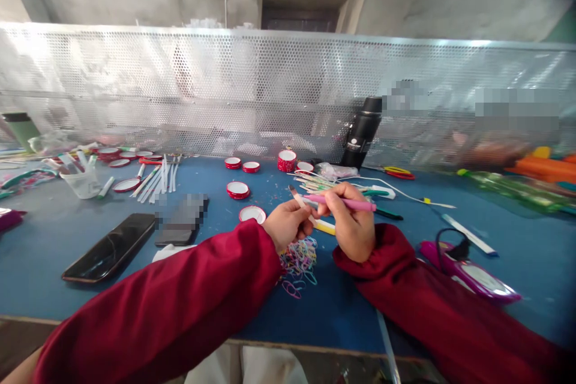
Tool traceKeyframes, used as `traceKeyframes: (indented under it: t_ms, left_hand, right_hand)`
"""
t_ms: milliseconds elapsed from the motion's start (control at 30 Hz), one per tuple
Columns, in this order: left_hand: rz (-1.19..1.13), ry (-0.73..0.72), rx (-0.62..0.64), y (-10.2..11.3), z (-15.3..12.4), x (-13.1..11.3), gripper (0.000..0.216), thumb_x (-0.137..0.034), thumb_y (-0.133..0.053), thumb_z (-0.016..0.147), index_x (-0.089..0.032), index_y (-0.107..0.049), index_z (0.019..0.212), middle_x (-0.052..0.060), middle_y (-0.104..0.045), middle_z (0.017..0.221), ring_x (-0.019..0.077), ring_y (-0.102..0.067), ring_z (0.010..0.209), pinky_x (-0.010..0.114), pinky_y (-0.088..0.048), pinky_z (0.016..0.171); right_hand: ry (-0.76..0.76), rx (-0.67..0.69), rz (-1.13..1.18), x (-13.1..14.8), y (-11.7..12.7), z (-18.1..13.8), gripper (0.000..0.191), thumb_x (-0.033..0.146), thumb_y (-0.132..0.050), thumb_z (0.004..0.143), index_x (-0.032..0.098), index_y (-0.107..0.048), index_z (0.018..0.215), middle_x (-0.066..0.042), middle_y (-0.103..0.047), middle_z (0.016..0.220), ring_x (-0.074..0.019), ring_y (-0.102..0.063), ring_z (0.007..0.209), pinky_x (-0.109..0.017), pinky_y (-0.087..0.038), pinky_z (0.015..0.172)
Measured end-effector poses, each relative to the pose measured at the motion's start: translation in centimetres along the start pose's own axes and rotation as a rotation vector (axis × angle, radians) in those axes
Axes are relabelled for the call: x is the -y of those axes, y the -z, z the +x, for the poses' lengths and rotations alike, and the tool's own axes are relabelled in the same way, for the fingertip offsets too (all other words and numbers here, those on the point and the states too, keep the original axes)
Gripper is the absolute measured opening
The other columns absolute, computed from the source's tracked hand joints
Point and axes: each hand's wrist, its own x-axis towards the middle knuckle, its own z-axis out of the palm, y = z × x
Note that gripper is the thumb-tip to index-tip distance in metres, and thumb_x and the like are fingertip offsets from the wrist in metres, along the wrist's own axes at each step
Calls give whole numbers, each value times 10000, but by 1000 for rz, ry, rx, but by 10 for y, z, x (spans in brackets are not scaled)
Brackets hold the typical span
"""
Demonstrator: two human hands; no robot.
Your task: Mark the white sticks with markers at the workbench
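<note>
In my right hand is a pink pen, its front end pointing left toward my other hand. My left hand pinches a slim white stick with a dark tip, which slants up and left. The two hands nearly meet, and the pen's front end lies close to the stick; whether they touch I cannot tell. Below my hands lies a tangled heap of coloured rubber bands. A yellow-and-white strip shows between the hands, partly hidden by my fingers.
Round red-rimmed tins and a black bottle stand beyond my hands. Two phones and a cup of pens are at left. A purple device and green bottle lie at right. A perforated metal screen closes the back.
</note>
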Motion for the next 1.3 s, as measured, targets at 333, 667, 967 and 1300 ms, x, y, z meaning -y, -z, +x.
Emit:
traceKeyframes:
  t_ms: [333, 667, 967, 1300]
  left_hand:
    - [38, 18, 64, 1, 2, 8, 185, -248, -433, 874, -152, -525, 746, -42, -472, 484, 44, -370, 372, 179, -259, 419]
    - [71, 38, 68, 0, -1, 7, 198, -236, -414, 903, -154, -507, 748, -52, -443, 468, 38, -343, 365, 172, -236, 408]
    - [47, 22, 43, -3, -2, 5, 195, -234, -415, 909, -153, -485, 746, -74, -407, 450, 27, -270, 336, 172, -197, 388]
    - [37, 28, 48, -6, -5, 1, 215, -215, -392, 921, -152, -475, 733, -72, -413, 430, 31, -275, 330, 180, -188, 387]
  right_hand:
    - [-23, -9, -68, -7, 2, 0, 168, 311, -526, 889, 207, -518, 757, 33, -565, 612, -122, -550, 566, -274, -447, 575]
    - [-6, 18, -104, -3, 1, 2, 183, 299, -533, 883, 204, -511, 728, 39, -562, 589, -116, -545, 545, -277, -447, 571]
    - [21, 22, -134, -4, 2, 3, 147, 289, -526, 886, 206, -517, 765, 37, -557, 599, -117, -545, 553, -274, -435, 552]
    - [35, 2, -195, 0, 2, 3, 159, 277, -537, 881, 204, -515, 742, 33, -571, 592, -113, -538, 543, -276, -433, 569]
